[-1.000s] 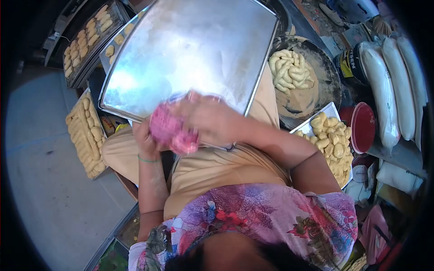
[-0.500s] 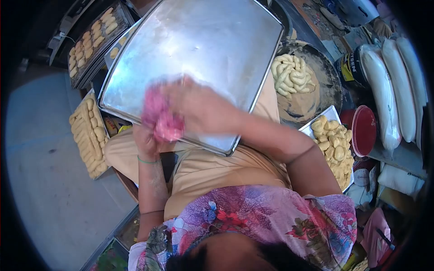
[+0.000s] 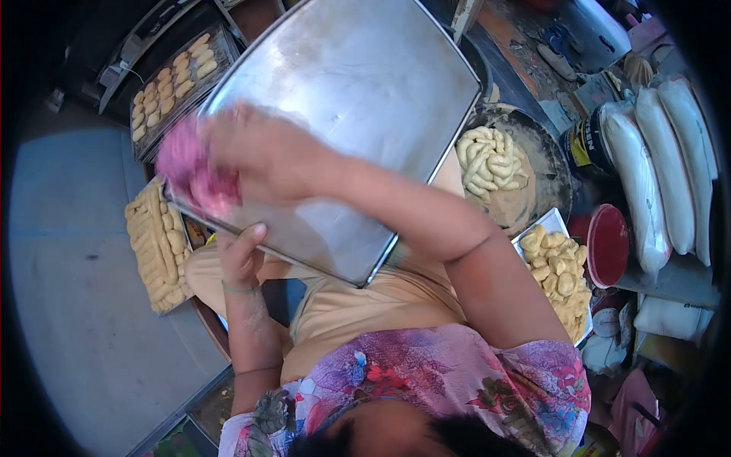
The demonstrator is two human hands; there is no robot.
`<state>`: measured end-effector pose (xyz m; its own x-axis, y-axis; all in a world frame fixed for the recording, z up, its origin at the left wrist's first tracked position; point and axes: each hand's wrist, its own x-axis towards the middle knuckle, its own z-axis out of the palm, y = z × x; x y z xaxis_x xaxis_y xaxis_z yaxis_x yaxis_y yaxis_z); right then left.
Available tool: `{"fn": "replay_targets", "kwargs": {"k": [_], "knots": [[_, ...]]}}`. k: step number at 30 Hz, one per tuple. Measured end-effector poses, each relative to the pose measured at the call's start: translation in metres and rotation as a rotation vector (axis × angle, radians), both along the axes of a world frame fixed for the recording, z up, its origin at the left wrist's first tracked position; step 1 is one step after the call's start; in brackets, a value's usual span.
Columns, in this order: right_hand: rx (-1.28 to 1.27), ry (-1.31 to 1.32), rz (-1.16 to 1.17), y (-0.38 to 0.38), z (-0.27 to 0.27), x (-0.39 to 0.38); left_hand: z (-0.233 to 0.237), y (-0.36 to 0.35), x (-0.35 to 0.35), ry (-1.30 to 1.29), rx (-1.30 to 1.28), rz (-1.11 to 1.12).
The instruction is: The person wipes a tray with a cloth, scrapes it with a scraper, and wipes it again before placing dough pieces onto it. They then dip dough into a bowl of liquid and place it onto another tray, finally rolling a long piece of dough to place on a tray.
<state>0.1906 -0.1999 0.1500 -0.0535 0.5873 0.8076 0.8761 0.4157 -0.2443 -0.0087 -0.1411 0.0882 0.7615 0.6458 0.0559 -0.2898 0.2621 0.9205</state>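
A large metal baking tray (image 3: 358,99) lies tilted across my lap. My left hand (image 3: 242,255) grips its near edge, the thumb on top and the other fingers hidden beneath. My right hand (image 3: 266,156), smeared by motion, holds a bunched pink cloth (image 3: 194,171) against the tray's left corner. The cloth is blurred too and hangs a little over the rim. Faint smudges and small dents show on the tray's shiny surface.
Twisted dough strands (image 3: 491,164) lie in a dark round pan (image 3: 544,175) at right. Near it are a tray of dough pieces (image 3: 560,266), a red lid (image 3: 608,245) and white filled bags (image 3: 636,183). Shaped dough fills trays at left (image 3: 158,247) and upper left (image 3: 175,76).
My right hand and the pink cloth have swept left, to the tray's left corner. The tray's near corner has shifted slightly down and left. My left thumb now shows on the edge.
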Motion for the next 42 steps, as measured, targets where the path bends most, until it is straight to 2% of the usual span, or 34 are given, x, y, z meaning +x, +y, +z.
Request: {"fn": "replay_targets", "kwargs": {"k": [1, 3, 4, 5, 6, 7, 9, 10, 12, 14, 15, 16, 17, 19, 20, 21, 23, 24, 25, 27, 28, 30, 31, 32, 34, 36, 38, 39, 40, 42], "knots": [[0.18, 0.242, 0.073, 0.012, 0.01, 0.029, 0.012, 0.0, -0.005, 0.03, 0.031, -0.011], [0.15, 0.523, -0.154, 0.0, 0.031, 0.096, 0.018, 0.007, -0.028, 0.073, 0.054, -0.029], [0.06, 0.53, -0.515, 0.004, 0.004, 0.156, 0.02, 0.01, -0.035, 0.071, 0.078, -0.038], [-0.036, 0.947, -0.653, -0.033, 0.017, 0.163, 0.023, 0.013, -0.038, 0.064, 0.106, -0.045], [0.225, 0.926, -0.66, -0.04, -0.027, 0.212, 0.02, 0.016, -0.04, 0.08, 0.107, -0.028], [0.446, 0.357, -1.118, -0.049, -0.09, 0.267, 0.02, 0.019, -0.039, 0.065, 0.118, 0.001], [0.037, 1.274, -0.742, -0.086, -0.115, 0.283, 0.019, 0.028, -0.022, 0.037, 0.134, 0.048], [0.024, 1.299, -0.662, -0.098, -0.104, 0.282, 0.018, 0.045, -0.018, 0.096, 0.096, 0.02], [-0.012, 1.353, -0.496, -0.113, -0.057, 0.276, 0.04, 0.067, 0.003, 0.172, 0.187, -0.081], [0.271, 1.487, -0.417, -0.122, -0.02, 0.285, 0.074, 0.081, 0.027, 0.203, 0.317, -0.221], [0.182, 1.63, -0.358, -0.145, -0.015, 0.311, 0.093, 0.083, 0.038, 0.173, 0.453, -0.304], [0.243, 1.631, -0.269, -0.155, 0.003, 0.316, 0.104, 0.086, 0.044, 0.256, 0.488, -0.354], [0.051, 1.522, 0.281, -0.196, 0.012, 0.329, 0.116, 0.09, 0.047, 0.332, 0.529, -0.403], [0.168, 1.629, 0.153, -0.216, 0.015, 0.302, 0.123, 0.067, 0.044, 0.348, 0.65, -0.345], [0.08, 1.523, 0.265, -0.229, -0.006, 0.313, 0.125, 0.05, 0.049, 0.357, 0.707, -0.315], [-0.001, 1.41, 0.373, -0.241, -0.027, 0.324, 0.137, 0.033, 0.062, 0.115, 0.907, -0.537], [0.117, 1.545, 0.12, -0.256, -0.057, 0.277, 0.132, 0.013, 0.061, 0.021, 1.447, -0.623], [0.135, 1.589, 0.061, -0.267, -0.074, 0.257, 0.13, -0.003, 0.054, 0.144, 1.798, -0.544], [0.14, 1.63, 0.106, -0.275, -0.088, 0.239, 0.128, -0.019, 0.044, 0.181, 1.949, -0.46], [0.043, 1.718, 0.704, -0.293, -0.11, 0.222, 0.088, -0.015, 0.036, -0.13, 2.081, 0.126], [0.079, 1.757, 0.645, -0.293, -0.112, 0.204, 0.08, -0.017, 0.036, 0.02, 1.743, 0.203], [0.2, 1.81, 0.444, -0.289, -0.119, 0.174, 0.065, -0.019, 0.036, 0.035, 0.884, 0.392], [0.249, 1.761, 0.364, -0.281, -0.116, 0.164, 0.069, -0.021, 0.034, 0.184, 0.587, 0.379], [0.295, 1.712, 0.281, -0.273, -0.113, 0.154, 0.052, -0.005, 0.028, 0.039, 0.194, 0.197], [0.288, 1.72, 0.271, -0.273, -0.128, 0.159, -0.01, 0.045, 0.013, -0.251, -0.589, -0.179], [0.319, 1.701, 0.243, -0.268, -0.143, 0.169, -0.032, 0.056, 0.017, -0.099, -0.451, -0.202], [0.268, 1.571, 0.28, -0.259, -0.15, 0.193, -0.022, 0.046, 0.023, 0.088, -0.263, -0.159], [0.242, 1.508, 0.302, -0.252, -0.153, 0.204, -0.02, 0.041, 0.023, 0.047, -0.315, -0.149], [0.257, 1.493, 0.24, -0.237, -0.129, 0.2, -0.018, 0.038, 0.02, 0.009, -0.365, -0.141], [0.197, 1.669, 0.3, -0.216, -0.113, 0.215, -0.02, 0.034, 0.016, -0.071, -0.441, -0.087]]}}
